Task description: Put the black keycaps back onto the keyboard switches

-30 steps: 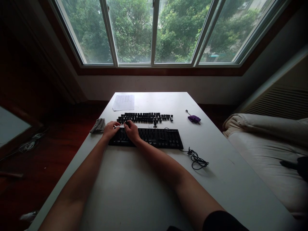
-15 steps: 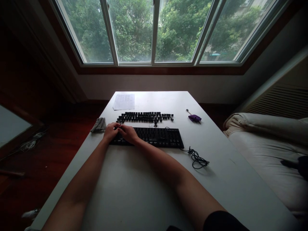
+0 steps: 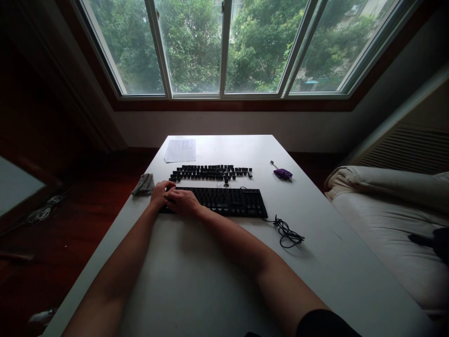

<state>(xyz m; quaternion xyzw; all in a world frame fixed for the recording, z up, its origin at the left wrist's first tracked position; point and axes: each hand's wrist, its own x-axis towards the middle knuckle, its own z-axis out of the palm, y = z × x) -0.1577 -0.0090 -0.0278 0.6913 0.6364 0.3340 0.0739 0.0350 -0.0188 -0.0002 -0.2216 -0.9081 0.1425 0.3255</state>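
My left hand (image 3: 161,193) is at the left end of a black computer keyboard (image 3: 235,201), its fingers curled over the upper left corner. Close against it, my right hand (image 3: 184,202) rests over the left keys with bent fingers pressed together. Whatever the fingertips of either hand hold is hidden. Just behind the keyboard, loose black keycaps (image 3: 210,173) stand in rows. A small ring-like object (image 3: 226,185) lies between the keycaps and the keyboard. The keyboard's coiled cable (image 3: 289,233) sits off its right end.
A grey cloth (image 3: 143,184) lies by the white table's (image 3: 196,281) left edge. Printed paper (image 3: 180,150) is at the far left corner. To the right are a purple cloth item (image 3: 282,174) and a small brush-like stick (image 3: 274,164). A padded seat (image 3: 379,234) stands beyond the right edge.
My right hand has shifted slightly left and down onto the keys. The raised pinch of both hands at the keyboard's upper left corner has lowered. The loose keycaps stay put.
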